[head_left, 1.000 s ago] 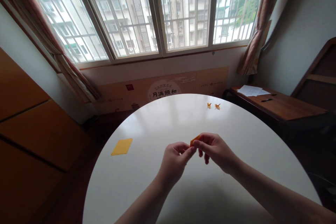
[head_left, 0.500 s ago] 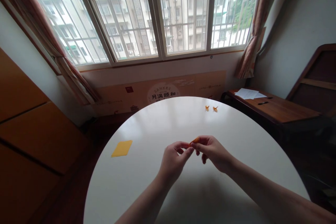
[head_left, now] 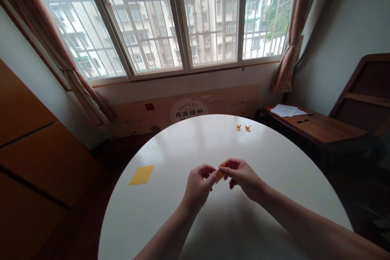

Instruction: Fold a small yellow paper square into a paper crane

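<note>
Between my two hands is a small piece of folded orange paper [head_left: 219, 176], held above the white round table [head_left: 170, 219]. My left hand [head_left: 199, 185] pinches its left edge between thumb and forefinger. From the other side, my right hand [head_left: 240, 174] grips its upper right part with thumb and fingers. A pointed, flat face of the paper shows below the fingertips; the rest is covered by the fingers. Toward the far edge stand two little folded orange paper birds [head_left: 238, 127]. A stack of square yellow paper [head_left: 141, 175] lies at the left.
To the right, a low wooden table [head_left: 332, 128] carries white sheets [head_left: 286, 110] and a dark pen-like object [head_left: 302, 121]. A printed cardboard panel [head_left: 164, 109] stands below the barred window, behind the table. An orange-brown cabinet [head_left: 27, 146] is at the left.
The folded paper has turned between my fingers, so its pointed flat face now hangs downward. Both hands still pinch it. The view has shifted slightly.
</note>
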The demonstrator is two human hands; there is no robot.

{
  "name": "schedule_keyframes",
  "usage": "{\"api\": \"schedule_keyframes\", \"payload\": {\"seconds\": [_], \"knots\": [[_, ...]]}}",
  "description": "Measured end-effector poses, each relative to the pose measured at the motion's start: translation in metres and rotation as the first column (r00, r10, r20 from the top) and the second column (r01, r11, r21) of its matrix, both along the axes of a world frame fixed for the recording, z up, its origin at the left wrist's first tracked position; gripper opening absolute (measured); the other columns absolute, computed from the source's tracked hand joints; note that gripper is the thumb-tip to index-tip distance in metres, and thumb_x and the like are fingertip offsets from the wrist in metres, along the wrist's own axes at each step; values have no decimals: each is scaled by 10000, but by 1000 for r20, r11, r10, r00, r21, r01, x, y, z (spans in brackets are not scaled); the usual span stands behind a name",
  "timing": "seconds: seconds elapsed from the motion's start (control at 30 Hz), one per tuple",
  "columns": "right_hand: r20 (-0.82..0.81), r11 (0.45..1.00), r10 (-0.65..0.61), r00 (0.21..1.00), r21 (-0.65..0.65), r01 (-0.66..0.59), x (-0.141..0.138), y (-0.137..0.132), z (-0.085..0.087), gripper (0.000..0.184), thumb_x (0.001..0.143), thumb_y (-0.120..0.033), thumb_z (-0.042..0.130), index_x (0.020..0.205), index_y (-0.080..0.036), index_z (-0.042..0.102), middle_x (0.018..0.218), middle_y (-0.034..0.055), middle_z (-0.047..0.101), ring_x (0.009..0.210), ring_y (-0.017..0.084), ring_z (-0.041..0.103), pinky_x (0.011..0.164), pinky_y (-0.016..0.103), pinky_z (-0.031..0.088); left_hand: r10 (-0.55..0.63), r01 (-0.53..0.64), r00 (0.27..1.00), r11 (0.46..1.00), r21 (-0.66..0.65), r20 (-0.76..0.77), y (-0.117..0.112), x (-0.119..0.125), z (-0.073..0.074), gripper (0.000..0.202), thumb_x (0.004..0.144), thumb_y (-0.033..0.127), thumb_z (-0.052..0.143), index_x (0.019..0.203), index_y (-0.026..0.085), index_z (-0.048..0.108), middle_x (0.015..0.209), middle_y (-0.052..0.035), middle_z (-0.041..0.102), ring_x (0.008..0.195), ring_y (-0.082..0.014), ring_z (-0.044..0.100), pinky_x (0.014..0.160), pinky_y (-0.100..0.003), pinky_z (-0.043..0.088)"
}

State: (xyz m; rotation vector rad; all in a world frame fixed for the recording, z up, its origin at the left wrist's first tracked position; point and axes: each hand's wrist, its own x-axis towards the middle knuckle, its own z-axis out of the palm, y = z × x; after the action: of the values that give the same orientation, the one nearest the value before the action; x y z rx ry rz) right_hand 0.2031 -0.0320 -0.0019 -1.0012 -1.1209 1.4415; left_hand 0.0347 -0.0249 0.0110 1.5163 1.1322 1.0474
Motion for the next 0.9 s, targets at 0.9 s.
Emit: {"api": "schedule_keyframes", "payload": {"seconds": [0.9], "knots": [[215, 992, 67, 974, 93, -88, 5, 3, 0, 429, 747, -536, 770, 912, -143, 720, 789, 56, 679, 658, 160, 600, 422, 199, 419, 129, -94, 970, 981, -170, 207, 1, 0, 4, 264, 681, 388, 744, 733, 142, 665, 603, -4, 595, 543, -118, 525, 446, -197, 407]]}}
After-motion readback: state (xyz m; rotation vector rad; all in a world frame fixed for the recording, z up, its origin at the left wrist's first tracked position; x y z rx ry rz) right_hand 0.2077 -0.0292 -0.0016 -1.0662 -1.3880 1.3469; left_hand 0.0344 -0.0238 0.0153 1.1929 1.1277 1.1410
